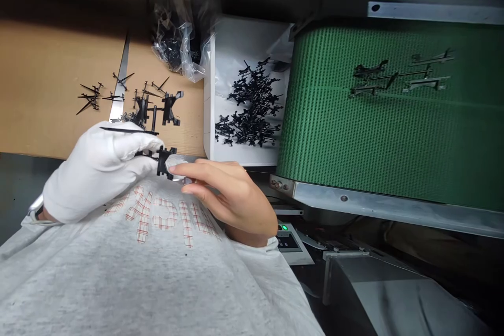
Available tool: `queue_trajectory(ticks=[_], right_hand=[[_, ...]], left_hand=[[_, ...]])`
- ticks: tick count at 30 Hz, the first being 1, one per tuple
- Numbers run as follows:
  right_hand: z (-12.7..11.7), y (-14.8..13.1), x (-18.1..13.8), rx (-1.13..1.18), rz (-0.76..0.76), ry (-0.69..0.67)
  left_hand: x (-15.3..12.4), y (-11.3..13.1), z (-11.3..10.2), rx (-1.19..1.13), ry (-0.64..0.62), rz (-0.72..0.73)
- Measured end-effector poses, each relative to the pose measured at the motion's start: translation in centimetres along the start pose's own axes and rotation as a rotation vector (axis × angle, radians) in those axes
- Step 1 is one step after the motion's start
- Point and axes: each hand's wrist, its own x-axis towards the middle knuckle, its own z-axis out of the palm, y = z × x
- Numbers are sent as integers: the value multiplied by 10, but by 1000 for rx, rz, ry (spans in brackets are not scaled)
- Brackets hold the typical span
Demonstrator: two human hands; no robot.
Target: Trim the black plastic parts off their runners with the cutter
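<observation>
While the white-gloved left hand (98, 170) grips a black moulded plastic part (163, 161) just above the chest, the bare right hand (224, 194) meets it from the other side, its fingers (205, 168) pressed together on a small pale piece (176, 167) that abuts the part. Glare and the fingers hide what that piece is. The left fingers (137, 148) are clamped around the part's stem, and a thin black pin (128, 130) lies along the top of the glove. The step in hand looks like close two-handed work on this one part, held over a grey sweatshirt (118, 278). Beyond lie a tan cardboard tabletop (47, 89) with loose black runners (92, 97) and a steel straightedge (120, 81), a clear plastic bag (177, 47), a white tray (208, 115) heaped with black parts (252, 105), and a green conveyor belt (374, 131) carrying dark parts (429, 76).
</observation>
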Motion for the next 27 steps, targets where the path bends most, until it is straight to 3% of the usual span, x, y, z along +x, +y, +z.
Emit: queue_trajectory(ticks=[14,21,27], right_hand=[[-1,0,0,-11,30,-36],[-1,-1,2,-95,65,70],[0,0,1,15,76,86]], left_hand=[[-1,-2,3,5,18,48],[2,0,1,-92,-26,-12],[3,1,3,-147,-18,-89]])
